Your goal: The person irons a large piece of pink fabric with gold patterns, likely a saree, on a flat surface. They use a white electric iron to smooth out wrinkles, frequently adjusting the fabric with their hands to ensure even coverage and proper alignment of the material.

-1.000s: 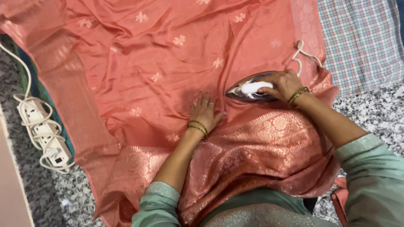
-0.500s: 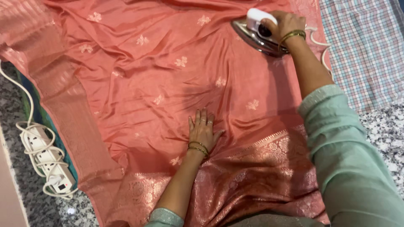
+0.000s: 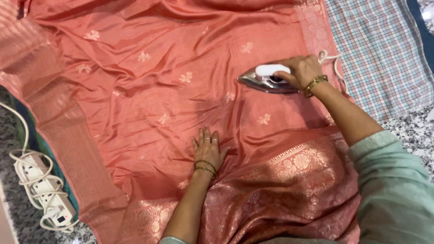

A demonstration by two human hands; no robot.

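Observation:
A wide salmon-pink silk cloth [image 3: 149, 99] with small gold flower motifs and a woven gold border lies spread over the floor. My right hand [image 3: 302, 70] grips the white handle of a metal clothes iron [image 3: 266, 80], which rests soleplate down on the cloth at the right of centre. My left hand [image 3: 207, 147] presses flat on the cloth, fingers spread, below and left of the iron. Both wrists wear gold bangles. The iron's white cord [image 3: 332, 61] loops off behind my right hand.
A checked cloth [image 3: 382, 49] lies under the pink one at the right. A white power strip [image 3: 45, 192] with coiled cable sits on the speckled stone floor [image 3: 18, 212] at the lower left, beside a dark green edge of fabric.
My right hand has pulled the iron back from the far right edge toward me and leftward. The left hand has stayed flat in about the same spot.

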